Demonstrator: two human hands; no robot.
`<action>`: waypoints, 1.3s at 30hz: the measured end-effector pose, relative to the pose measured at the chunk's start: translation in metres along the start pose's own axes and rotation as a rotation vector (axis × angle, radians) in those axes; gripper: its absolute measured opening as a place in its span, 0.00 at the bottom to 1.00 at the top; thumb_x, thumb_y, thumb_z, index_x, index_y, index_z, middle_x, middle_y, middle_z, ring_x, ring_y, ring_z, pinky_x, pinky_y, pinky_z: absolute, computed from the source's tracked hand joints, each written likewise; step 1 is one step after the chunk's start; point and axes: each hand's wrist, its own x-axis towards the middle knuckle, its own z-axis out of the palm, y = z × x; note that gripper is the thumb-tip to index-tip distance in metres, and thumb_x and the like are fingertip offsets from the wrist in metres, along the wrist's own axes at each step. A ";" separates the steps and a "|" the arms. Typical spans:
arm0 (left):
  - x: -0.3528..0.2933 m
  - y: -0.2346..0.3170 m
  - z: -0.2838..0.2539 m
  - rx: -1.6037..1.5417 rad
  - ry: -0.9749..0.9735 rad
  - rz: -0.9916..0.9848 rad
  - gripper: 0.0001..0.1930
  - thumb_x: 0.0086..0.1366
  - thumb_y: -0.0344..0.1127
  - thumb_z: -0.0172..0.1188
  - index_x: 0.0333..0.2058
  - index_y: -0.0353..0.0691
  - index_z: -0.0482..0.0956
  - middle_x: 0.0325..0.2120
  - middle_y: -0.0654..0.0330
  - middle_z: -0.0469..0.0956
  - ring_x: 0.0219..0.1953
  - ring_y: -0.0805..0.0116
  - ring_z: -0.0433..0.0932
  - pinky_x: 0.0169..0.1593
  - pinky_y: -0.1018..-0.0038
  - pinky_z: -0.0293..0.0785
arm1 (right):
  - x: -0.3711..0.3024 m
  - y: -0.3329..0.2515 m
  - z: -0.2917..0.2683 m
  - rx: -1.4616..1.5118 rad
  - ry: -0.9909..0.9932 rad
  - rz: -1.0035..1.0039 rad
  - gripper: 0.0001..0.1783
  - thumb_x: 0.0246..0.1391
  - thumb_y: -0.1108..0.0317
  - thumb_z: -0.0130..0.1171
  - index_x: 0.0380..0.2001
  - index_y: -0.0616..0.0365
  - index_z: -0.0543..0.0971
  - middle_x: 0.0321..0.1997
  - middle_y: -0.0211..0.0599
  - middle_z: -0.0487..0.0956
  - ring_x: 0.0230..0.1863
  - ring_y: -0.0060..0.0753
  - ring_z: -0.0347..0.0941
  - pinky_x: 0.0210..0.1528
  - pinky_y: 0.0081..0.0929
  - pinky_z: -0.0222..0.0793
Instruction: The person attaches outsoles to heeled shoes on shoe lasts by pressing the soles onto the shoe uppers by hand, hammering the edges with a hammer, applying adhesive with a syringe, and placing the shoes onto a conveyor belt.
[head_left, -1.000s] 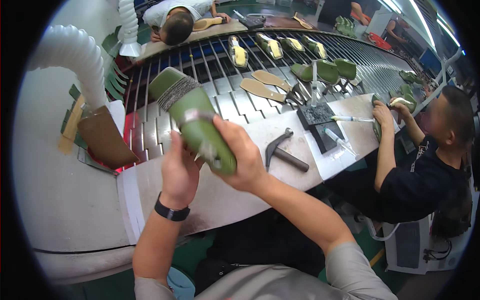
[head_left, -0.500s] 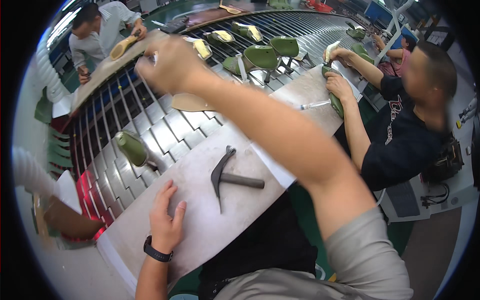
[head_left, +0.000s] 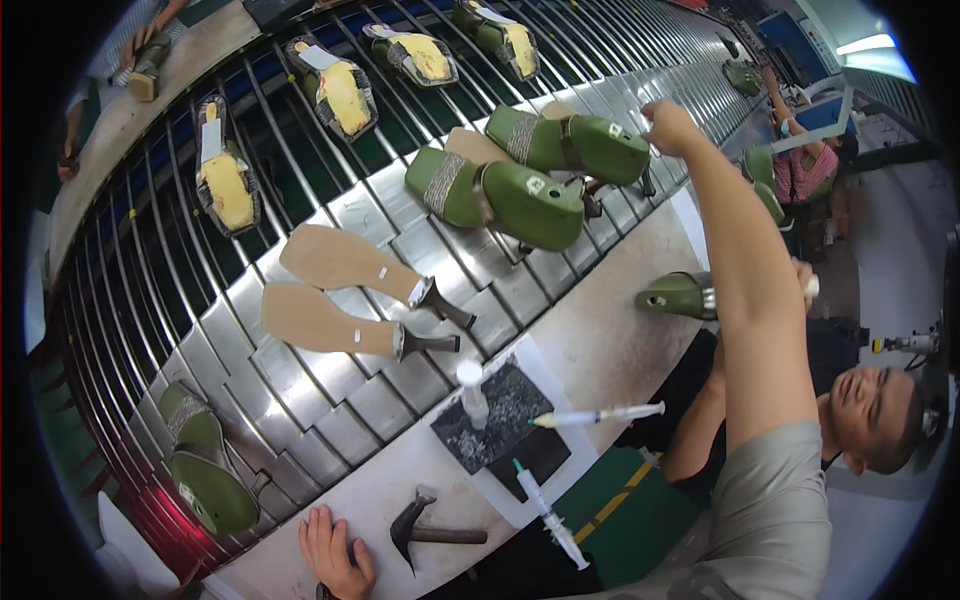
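Observation:
My left hand (head_left: 338, 555) lies flat on the pale work board, its fingers stretched, just left of a hammer (head_left: 415, 533) with a dark head. My right arm reaches far forward over the right side. My right hand (head_left: 672, 130) has its fingers bent and apart, close by the end of a green shoe last (head_left: 610, 150) with a glittery strap and a brown strap on it; I cannot tell whether they touch. A second strapped green last (head_left: 530, 205) stands beside it. Nothing shows in either hand.
On the metal conveyor (head_left: 480, 315) lie two beige soles (head_left: 330, 320) with dark heels, upturned lasts with yellowish bottoms (head_left: 345, 100), and a strapped last (head_left: 205, 475). Two syringes (head_left: 600, 413) and a white-capped bottle (head_left: 474, 395) are by a dark pad. A co-worker (head_left: 870, 415) sits at right.
My right hand has swung from above the conveyor's left part to the strapped lasts farther right. The view has shifted, showing more of the conveyor. My left hand stays on the board.

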 end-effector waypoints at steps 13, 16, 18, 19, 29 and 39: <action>0.000 0.006 0.000 0.044 0.036 -0.022 0.22 0.67 0.37 0.61 0.57 0.37 0.73 0.60 0.39 0.75 0.61 0.38 0.74 0.65 0.37 0.68 | 0.052 -0.023 0.058 0.249 0.175 0.341 0.18 0.62 0.68 0.53 0.52 0.63 0.79 0.48 0.63 0.84 0.52 0.65 0.82 0.55 0.54 0.76; -0.001 0.008 -0.003 0.065 0.048 -0.027 0.21 0.65 0.37 0.62 0.55 0.37 0.74 0.58 0.40 0.76 0.60 0.39 0.75 0.64 0.37 0.68 | 0.088 -0.027 0.033 0.434 0.209 0.273 0.20 0.59 0.66 0.58 0.53 0.63 0.78 0.44 0.63 0.84 0.50 0.66 0.81 0.54 0.54 0.74; -0.010 0.007 -0.003 0.063 0.029 -0.051 0.21 0.64 0.37 0.63 0.54 0.37 0.75 0.57 0.40 0.76 0.60 0.39 0.75 0.63 0.37 0.69 | 0.116 -0.065 0.020 0.598 0.151 0.137 0.29 0.59 0.56 0.64 0.58 0.63 0.76 0.48 0.61 0.84 0.52 0.64 0.82 0.56 0.52 0.74; -0.016 0.005 -0.003 0.064 0.006 -0.070 0.21 0.63 0.37 0.64 0.53 0.37 0.75 0.56 0.40 0.77 0.59 0.39 0.75 0.63 0.37 0.69 | 0.130 -0.096 0.014 0.629 0.122 0.065 0.36 0.58 0.50 0.68 0.61 0.63 0.74 0.51 0.61 0.84 0.53 0.64 0.82 0.58 0.51 0.74; -0.015 -0.007 0.006 0.003 0.037 -0.044 0.22 0.61 0.35 0.59 0.54 0.35 0.75 0.62 0.39 0.74 0.65 0.38 0.72 0.69 0.38 0.61 | 0.149 -0.249 -0.060 0.141 0.213 0.167 0.51 0.49 0.47 0.76 0.70 0.55 0.63 0.63 0.66 0.73 0.61 0.65 0.77 0.62 0.51 0.77; -0.011 -0.005 -0.012 -0.041 0.053 -0.083 0.19 0.57 0.32 0.63 0.49 0.38 0.79 0.61 0.44 0.78 0.65 0.42 0.75 0.69 0.43 0.62 | -0.162 -0.261 -0.121 1.828 0.110 0.122 0.28 0.69 0.53 0.58 0.64 0.60 0.76 0.56 0.48 0.83 0.50 0.43 0.83 0.43 0.44 0.84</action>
